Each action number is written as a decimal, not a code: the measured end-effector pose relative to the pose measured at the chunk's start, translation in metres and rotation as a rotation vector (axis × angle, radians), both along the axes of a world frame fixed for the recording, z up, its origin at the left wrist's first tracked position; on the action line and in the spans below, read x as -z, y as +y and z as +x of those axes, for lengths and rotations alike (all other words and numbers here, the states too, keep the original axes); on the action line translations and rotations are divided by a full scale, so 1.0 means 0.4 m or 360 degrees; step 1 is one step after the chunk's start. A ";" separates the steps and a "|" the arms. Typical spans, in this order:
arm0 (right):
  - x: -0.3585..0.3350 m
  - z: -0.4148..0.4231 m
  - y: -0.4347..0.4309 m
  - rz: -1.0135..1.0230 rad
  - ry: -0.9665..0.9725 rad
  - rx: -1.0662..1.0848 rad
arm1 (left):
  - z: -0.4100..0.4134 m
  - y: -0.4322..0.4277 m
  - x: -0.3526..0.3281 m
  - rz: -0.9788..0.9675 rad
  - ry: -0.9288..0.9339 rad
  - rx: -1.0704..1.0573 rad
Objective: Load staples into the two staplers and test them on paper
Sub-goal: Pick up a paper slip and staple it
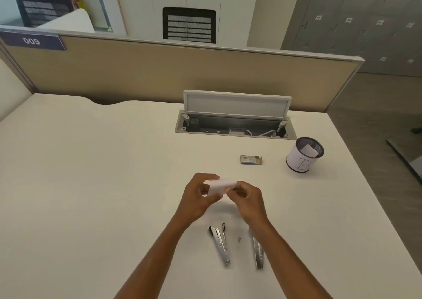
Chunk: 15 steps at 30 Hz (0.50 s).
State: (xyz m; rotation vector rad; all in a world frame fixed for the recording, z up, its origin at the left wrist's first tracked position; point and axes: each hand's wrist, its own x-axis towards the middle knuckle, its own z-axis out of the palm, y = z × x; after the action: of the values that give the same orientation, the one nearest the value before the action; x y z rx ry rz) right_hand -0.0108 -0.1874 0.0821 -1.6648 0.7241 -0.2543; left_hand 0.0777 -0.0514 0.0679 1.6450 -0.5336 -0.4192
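Both hands hold a small white piece of paper (pixel 221 185) above the middle of the desk. My left hand (pixel 197 197) pinches its left end and my right hand (pixel 247 199) pinches its right end. Two metal staplers lie nearer to me on the desk: the left stapler (pixel 219 244) is swung open, and the right stapler (pixel 258 253) is partly hidden under my right forearm. A tiny strip of staples (pixel 239 239) lies between them. A small staple box (pixel 251 160) with its drawer slid out sits beyond the hands.
A mesh pen cup (pixel 304 154) wrapped in white paper stands at the right. An open cable hatch (pixel 235 120) with a raised lid is set in the white desk (pixel 91 173) behind the box. A beige partition (pixel 159 74) closes off the far edge.
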 end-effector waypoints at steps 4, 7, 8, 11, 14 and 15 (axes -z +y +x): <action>-0.045 -0.008 -0.034 -0.0051 -0.0076 0.0046 | 0.000 0.007 -0.037 -0.0191 0.0440 -0.0217; -0.073 -0.016 -0.056 -0.0004 -0.0121 -0.0186 | -0.001 0.000 -0.068 -0.0262 0.0681 -0.0208; -0.083 -0.019 -0.059 0.0016 -0.0130 -0.0232 | -0.002 -0.003 -0.079 -0.0256 0.0713 -0.0147; -0.100 -0.023 -0.065 0.0100 -0.0190 -0.0310 | -0.004 -0.008 -0.103 -0.0259 0.0649 -0.0019; -0.118 -0.032 -0.064 0.0204 -0.0246 -0.0293 | -0.012 -0.008 -0.115 -0.0262 0.0547 -0.0051; -0.124 -0.034 -0.065 0.0241 -0.0267 -0.0290 | -0.015 -0.007 -0.117 -0.0263 0.0520 -0.0056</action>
State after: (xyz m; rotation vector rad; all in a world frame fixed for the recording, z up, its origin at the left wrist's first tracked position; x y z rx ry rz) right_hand -0.0245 -0.2133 0.1319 -1.5333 0.4514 -0.2013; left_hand 0.0716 -0.0543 0.1149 1.3900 -0.2854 -0.5891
